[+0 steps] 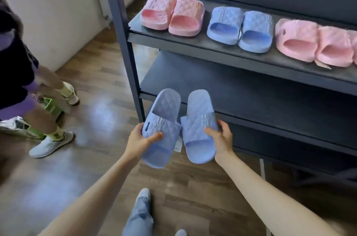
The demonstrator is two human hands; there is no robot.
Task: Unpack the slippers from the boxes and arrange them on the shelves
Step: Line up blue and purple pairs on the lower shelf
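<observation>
My left hand (140,140) grips one blue quilted slipper (163,120) by its strap side. My right hand (220,137) grips the matching blue slipper (199,120) the same way. Both slippers point heel-first toward the dark lower shelf (270,100) and hang in the air just before its front left corner. A white tag (178,144) dangles between them. On the upper shelf (193,44) stand a pink pair (172,14), a blue pair (240,28) and another pink pair (313,42) in a row.
The shelf's dark upright post (125,42) stands just left of the slippers. Another person (25,73) in white sneakers stands on the wooden floor at the left, near a green box (51,105). My jeans-clad knee (140,214) is below.
</observation>
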